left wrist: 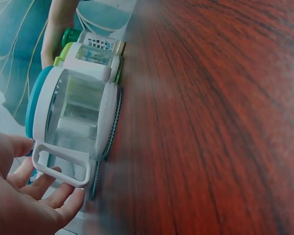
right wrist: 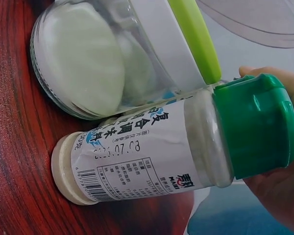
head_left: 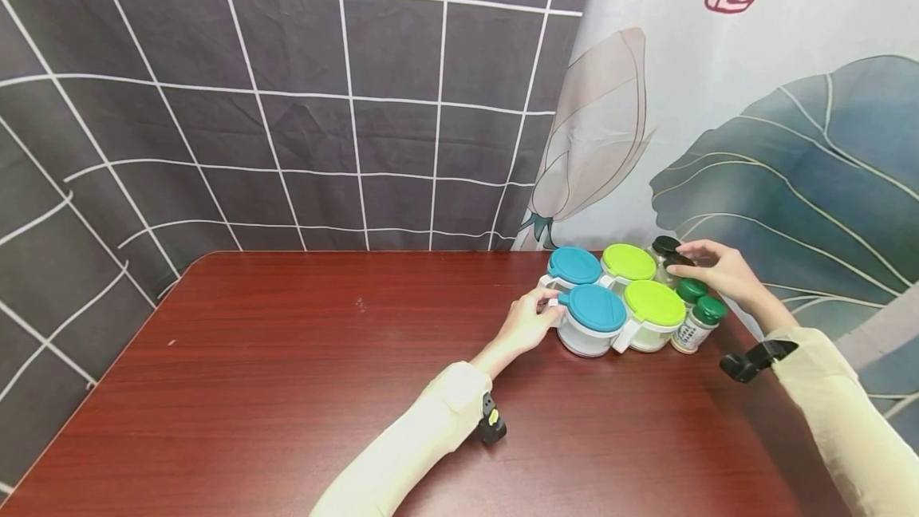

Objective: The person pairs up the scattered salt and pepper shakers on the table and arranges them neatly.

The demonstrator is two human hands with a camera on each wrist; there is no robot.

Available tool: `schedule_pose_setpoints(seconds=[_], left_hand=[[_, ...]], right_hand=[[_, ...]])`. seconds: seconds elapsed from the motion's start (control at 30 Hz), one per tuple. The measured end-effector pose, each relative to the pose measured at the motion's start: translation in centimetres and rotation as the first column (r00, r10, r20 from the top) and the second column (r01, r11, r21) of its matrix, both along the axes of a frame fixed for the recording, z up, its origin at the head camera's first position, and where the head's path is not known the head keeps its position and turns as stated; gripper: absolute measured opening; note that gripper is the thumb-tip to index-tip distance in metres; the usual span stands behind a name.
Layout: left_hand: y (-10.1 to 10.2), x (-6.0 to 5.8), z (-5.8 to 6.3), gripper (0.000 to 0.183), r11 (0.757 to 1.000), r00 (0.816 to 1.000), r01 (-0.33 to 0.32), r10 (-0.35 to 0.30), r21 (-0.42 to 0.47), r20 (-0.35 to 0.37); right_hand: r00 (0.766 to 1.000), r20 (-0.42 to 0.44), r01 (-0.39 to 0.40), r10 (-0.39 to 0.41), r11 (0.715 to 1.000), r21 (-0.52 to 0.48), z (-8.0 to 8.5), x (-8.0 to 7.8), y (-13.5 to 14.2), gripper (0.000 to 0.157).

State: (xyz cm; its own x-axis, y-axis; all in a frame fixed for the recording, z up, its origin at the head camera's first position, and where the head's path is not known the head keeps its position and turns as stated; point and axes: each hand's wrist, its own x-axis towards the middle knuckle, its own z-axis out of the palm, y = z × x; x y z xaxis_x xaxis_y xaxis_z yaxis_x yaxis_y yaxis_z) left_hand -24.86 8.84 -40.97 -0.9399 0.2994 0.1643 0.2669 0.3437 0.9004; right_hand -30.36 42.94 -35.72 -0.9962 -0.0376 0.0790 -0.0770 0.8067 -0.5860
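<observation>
My left hand (head_left: 526, 324) is at the white handle (left wrist: 63, 164) of the front seasoning jar (head_left: 594, 319) with a blue lid. In the left wrist view the thumb lies by the lid's edge and the fingers curl behind the handle. The jar stands upright on the table. My right hand (head_left: 725, 271) holds a black-capped shaker bottle (head_left: 678, 262) between thumb and fingers at the back of the group. Another black-capped bottle (head_left: 665, 246) stands beside it. Close under the right palm is a green-capped seasoning bottle (right wrist: 142, 152), its label facing the right wrist camera.
A second blue-lidded jar (head_left: 574, 265) and two green-lidded jars (head_left: 655, 303) stand packed together with the bottles. Another green-capped bottle (head_left: 692, 290) is among them. They stand on the red-brown wooden table (head_left: 323, 357), near its back right edge. Patterned curtains (head_left: 388, 102) hang behind.
</observation>
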Motion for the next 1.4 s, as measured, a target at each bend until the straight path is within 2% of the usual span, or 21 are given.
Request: schedule_pose_setpoints(seconds=[0.2, 0.3, 0.33, 0.43, 0.53, 0.63, 0.8, 0.9, 1.03, 1.23, 1.4], left_hand=[[0.2, -0.2, -0.2, 0.030, 1.000, 1.000, -0.014, 0.014, -0.004, -0.018], [0.2, -0.2, -0.3, 0.029, 1.000, 0.999, -0.023, 0.023, -0.009, -0.023], [0.3, -0.2, -0.3, 0.029, 1.000, 0.999, -0.028, 0.028, -0.012, -0.024], [0.4, -0.2, -0.3, 0.028, 0.999, 0.999, -0.038, 0.037, -0.014, -0.022], [0.4, -0.2, -0.2, 0.028, 0.999, 0.999, -0.042, 0.041, -0.014, -0.025], [0.3, -0.1, -0.2, 0.028, 0.999, 0.999, -0.043, 0.042, -0.015, -0.028], [0.3, 0.0, -0.2, 0.027, 0.999, 0.999, -0.042, 0.042, -0.020, -0.033], [0.2, 0.0, -0.3, 0.027, 0.999, 0.999, -0.040, 0.040, -0.020, -0.029], [0.1, 0.0, -0.2, 0.026, 0.999, 0.999, -0.039, 0.039, -0.018, -0.020], [-0.1, 0.1, -0.2, 0.026, 0.999, 0.999, -0.033, 0.033, -0.010, -0.023], [-0.4, 0.2, -0.2, 0.025, 1.000, 1.000, -0.014, 0.014, 0.009, -0.017]], right_hand=[[1.000, -0.023, 0.010, -0.009, 1.000, 0.014, 0.1, 0.0, 0.1, 0.063], [0.996, -0.079, 0.037, -0.034, 0.999, 0.026, -3.2, -2.8, 3.6, 0.061], [0.995, -0.086, 0.053, -0.049, 0.998, 0.038, -3.8, -3.4, 4.3, 0.061], [0.994, -0.091, 0.062, -0.059, 0.998, 0.031, -4.3, -3.8, 5.1, 0.062], [0.998, -0.036, 0.053, -0.052, 0.998, 0.028, -1.0, -0.8, 2.0, 0.066], [0.999, -0.024, 0.046, -0.046, 0.999, 0.018, 0.2, 0.4, 0.8, 0.064], [0.999, -0.032, 0.043, -0.044, 0.999, -0.015, -0.2, 0.5, 1.5, 0.062], [0.995, -0.048, 0.091, -0.091, 0.996, -0.002, -0.9, 0.1, 2.3, 0.058], [0.992, -0.064, 0.108, -0.110, 0.994, -0.027, -1.4, -0.2, 3.2, 0.052], [0.992, -0.062, 0.106, -0.109, 0.993, -0.051, -1.4, 0.4, 3.2, 0.051], [0.998, -0.061, -0.027, 0.017, 0.987, -0.155, -1.2, 1.2, 3.5, 0.034]])
